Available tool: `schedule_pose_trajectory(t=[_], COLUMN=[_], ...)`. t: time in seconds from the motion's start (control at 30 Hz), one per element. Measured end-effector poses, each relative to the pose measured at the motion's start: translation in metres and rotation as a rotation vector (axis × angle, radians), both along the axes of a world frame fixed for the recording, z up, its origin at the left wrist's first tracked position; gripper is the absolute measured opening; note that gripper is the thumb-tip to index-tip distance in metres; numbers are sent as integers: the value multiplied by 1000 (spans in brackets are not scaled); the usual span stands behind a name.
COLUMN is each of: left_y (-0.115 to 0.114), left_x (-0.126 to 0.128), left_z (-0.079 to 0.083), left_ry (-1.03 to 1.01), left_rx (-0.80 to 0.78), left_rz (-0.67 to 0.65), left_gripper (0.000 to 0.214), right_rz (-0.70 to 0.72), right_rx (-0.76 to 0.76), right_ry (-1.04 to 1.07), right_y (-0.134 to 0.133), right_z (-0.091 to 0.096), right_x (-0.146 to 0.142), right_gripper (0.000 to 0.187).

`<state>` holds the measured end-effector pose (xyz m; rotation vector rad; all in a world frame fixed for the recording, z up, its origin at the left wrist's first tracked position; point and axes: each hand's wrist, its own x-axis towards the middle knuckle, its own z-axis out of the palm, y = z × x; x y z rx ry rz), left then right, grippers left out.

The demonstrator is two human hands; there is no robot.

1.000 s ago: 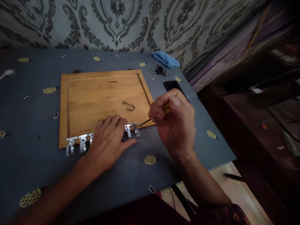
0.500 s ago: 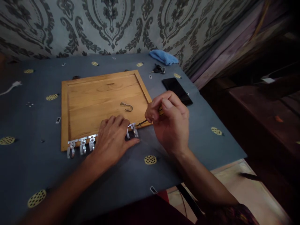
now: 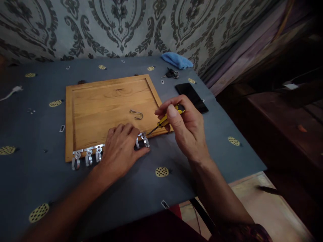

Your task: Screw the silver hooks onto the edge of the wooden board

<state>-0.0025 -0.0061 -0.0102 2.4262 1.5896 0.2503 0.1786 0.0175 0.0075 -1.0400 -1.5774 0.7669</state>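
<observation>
A metal hook rail (image 3: 89,150) with several silver hooks runs along the near edge of a framed wooden board (image 3: 101,107). My left hand (image 3: 121,148) is closed over the rail, its fingers curled on the board and its thumb below the near edge, hiding the rail's middle. In my right hand (image 3: 188,127) is a screwdriver (image 3: 164,120) with a yellow and black handle, gripped between thumb and fingers. Its thin shaft slants down left, with the tip at the rail's right end. A loose metal hook (image 3: 137,114) lies on the board.
Behind the board's right side are a black phone (image 3: 191,96), a bunch of keys (image 3: 171,73) and a blue cloth (image 3: 177,61). A white cable plug (image 3: 17,89) and small white bits (image 3: 31,111) lie on the left of the blue-grey tablecloth (image 3: 141,191). A patterned wall stands behind.
My right hand has turned and its fingers have loosened, so that the screwdriver's yellow handle now shows. My left hand has stayed on the rail.
</observation>
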Motion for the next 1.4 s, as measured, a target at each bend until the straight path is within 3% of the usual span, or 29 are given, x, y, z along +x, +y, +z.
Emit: schedule_pose_trajectory(t=[0.53, 0.87, 1.17, 1.4], left_y=[1, 1, 0, 2], left_x=[2, 1, 2, 2], left_z=[-1, -1, -2, -3], left_ry=[-10, -4, -5, 5], left_rx=[3, 13, 15, 8], left_rz=[16, 18, 14, 11], left_gripper=[36, 35, 36, 36], right_rz=[-53, -50, 38, 250], right_rx=[67, 72, 121, 89], right_ry=[66, -52, -182, -278], right_y=[-5, -8, -11, -8], right_z=[-6, -5, 3, 19], right_x=[-6, -6, -3, 11], right_gripper=[21, 20, 17, 13])
